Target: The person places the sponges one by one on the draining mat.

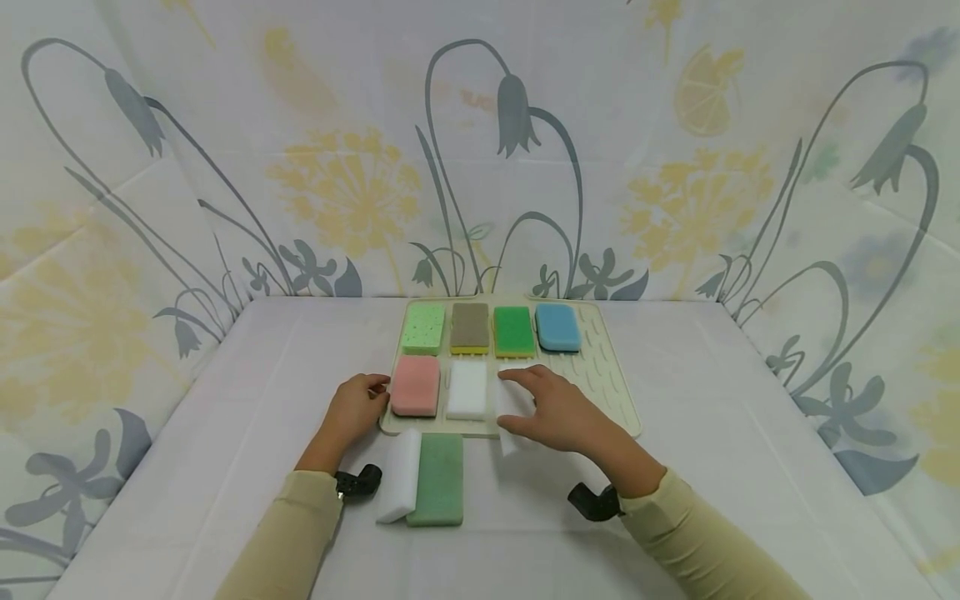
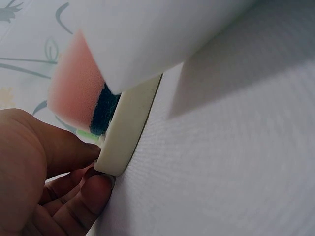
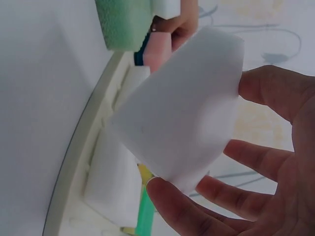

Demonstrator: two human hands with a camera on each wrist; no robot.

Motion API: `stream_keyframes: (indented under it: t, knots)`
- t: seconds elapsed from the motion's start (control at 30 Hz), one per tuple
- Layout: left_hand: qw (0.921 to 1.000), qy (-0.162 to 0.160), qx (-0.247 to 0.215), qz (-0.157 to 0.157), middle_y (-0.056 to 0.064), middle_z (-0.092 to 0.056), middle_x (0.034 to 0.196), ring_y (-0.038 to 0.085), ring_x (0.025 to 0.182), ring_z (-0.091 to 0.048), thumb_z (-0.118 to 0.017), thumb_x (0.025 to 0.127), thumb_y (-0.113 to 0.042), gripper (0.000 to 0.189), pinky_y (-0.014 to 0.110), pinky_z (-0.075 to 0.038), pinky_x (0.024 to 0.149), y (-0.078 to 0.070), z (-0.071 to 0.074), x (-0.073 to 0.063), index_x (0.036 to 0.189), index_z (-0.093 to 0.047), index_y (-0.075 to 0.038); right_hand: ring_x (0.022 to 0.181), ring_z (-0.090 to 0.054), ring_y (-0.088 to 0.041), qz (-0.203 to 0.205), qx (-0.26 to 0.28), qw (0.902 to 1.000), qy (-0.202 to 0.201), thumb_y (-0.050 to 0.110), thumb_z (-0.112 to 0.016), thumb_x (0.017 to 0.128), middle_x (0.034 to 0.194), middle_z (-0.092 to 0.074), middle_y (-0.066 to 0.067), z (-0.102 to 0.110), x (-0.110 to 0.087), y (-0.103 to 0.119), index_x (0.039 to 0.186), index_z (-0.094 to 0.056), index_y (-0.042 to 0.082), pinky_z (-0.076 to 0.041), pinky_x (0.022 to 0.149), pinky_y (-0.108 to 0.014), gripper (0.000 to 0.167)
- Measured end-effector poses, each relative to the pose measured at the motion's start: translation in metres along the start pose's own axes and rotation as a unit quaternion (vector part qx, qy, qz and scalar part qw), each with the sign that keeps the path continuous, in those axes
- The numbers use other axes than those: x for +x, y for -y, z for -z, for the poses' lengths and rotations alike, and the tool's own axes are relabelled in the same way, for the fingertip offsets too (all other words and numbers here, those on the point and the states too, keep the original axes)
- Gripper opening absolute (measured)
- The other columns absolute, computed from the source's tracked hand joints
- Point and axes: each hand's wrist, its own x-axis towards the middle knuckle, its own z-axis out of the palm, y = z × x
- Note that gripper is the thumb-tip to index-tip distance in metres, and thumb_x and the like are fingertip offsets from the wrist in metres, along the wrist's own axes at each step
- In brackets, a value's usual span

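Observation:
In the head view several sponges lie on a cream ridged tray (image 1: 611,387). My left hand (image 1: 358,408) pinches the tray's left rim between thumb and finger, close beside a pink sponge (image 1: 416,385) with a dark scouring layer. A white sponge (image 3: 182,108) is held by my right hand (image 1: 562,408) at its edges, tilted over the tray's front part. Another white sponge (image 1: 467,390) lies next to the pink one. Beneath the held sponge, the right wrist view shows a further white sponge (image 3: 115,182) on the tray, largely hidden in the head view.
Along the tray's back row sit a speckled light green sponge (image 1: 423,328), a grey-brown one (image 1: 470,327), a green one (image 1: 513,331) and a blue one (image 1: 558,327). In front of the tray, a white sponge (image 1: 400,477) leans against a flat green sponge (image 1: 439,479).

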Motion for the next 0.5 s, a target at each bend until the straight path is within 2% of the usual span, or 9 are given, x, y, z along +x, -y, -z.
stream_keyframes:
  t: [0.3,0.5]
  knots:
    - [1.0,0.0,-0.003,0.006,0.017,-0.066,0.112,0.03,0.106,-0.063,-0.054,0.095,-0.014,0.038,0.044,-0.051,0.088,-0.002,0.001,0.0,0.129,-0.059,0.002,0.129,-0.049,-0.035,-0.015,-0.018,0.9997,-0.012,0.045,-0.068,0.085,0.143,-0.047,-0.014,0.008,0.004,-0.015,0.141,-0.05,0.02,-0.045,0.1,-0.054,0.063]
    - [0.9999,-0.011,0.001,0.002,0.016,-0.066,0.11,0.029,0.103,-0.063,-0.054,0.094,-0.014,0.037,0.044,-0.05,0.087,-0.001,-0.001,0.0,0.127,-0.061,0.002,0.132,-0.046,-0.037,-0.038,-0.023,0.999,-0.006,0.046,-0.068,0.086,0.146,-0.044,-0.016,0.013,0.007,-0.022,0.143,-0.048,0.02,-0.043,0.102,-0.056,0.066]
